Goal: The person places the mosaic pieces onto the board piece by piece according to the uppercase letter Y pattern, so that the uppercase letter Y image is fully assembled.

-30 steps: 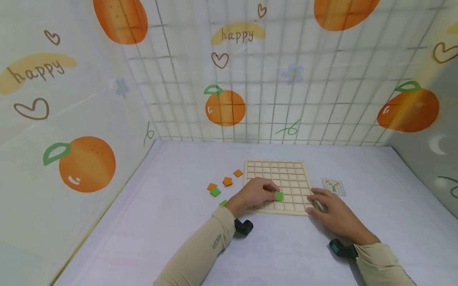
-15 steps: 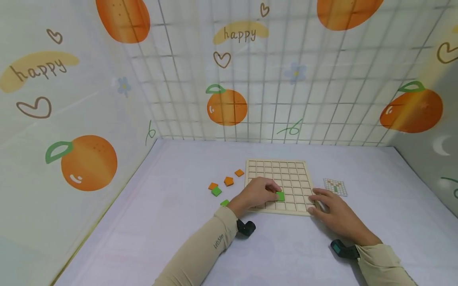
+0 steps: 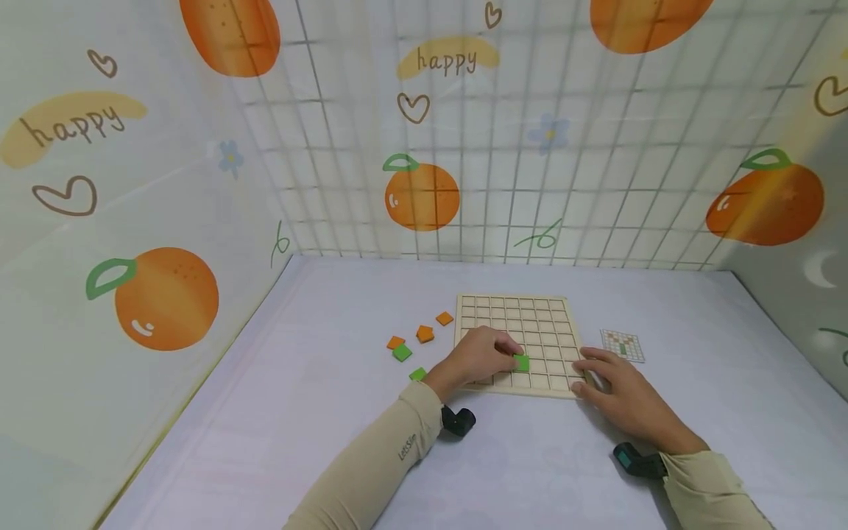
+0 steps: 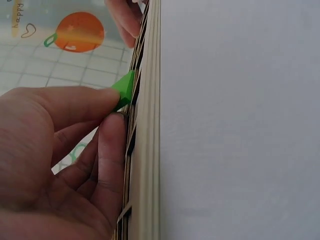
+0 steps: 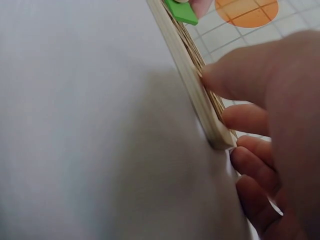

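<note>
Currently: green tile (image 3: 523,363), pinched in your left hand (image 3: 482,355), the nearer; rightward of it, your right hand (image 3: 623,396), loosely spread, touching the grid board (image 3: 550,338).

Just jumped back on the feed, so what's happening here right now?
A person's left hand pinches a green tile over the near part of a wooden grid board; whether it is seated in a cell is unclear. The right hand rests at the board's right side. Three orange tiles and two loose green tiles lie left of the board, a patterned card to its right.
</note>
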The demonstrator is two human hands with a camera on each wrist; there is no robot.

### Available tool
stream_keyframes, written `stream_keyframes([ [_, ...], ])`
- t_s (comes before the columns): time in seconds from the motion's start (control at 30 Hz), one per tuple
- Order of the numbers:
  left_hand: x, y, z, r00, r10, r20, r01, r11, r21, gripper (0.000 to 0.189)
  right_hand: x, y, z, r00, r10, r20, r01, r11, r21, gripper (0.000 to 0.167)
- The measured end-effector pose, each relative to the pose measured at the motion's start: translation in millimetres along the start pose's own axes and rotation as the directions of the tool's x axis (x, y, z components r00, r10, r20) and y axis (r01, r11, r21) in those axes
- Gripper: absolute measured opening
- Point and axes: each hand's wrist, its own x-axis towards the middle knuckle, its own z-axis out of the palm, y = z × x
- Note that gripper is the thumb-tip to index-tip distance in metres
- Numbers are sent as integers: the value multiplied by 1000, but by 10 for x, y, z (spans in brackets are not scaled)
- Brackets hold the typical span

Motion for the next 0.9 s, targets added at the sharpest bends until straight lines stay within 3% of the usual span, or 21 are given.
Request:
stream_keyframes([
  [0.27,-19,61,6,999,49,-22,-48,998,52,13,-8,8,-13,1000,-17,-11,17,1000,-2,46],
  [0.57,-26,72,3,998,63,-14,-62,995,72,14,-15,-19,-13,1000,0,-4,0,1000,8,49],
  [0.9,-26,31,-21,999,34,16,-35,998,42,15,-29,-33,-20,1000,2,3,-2,1000,14,50],
])
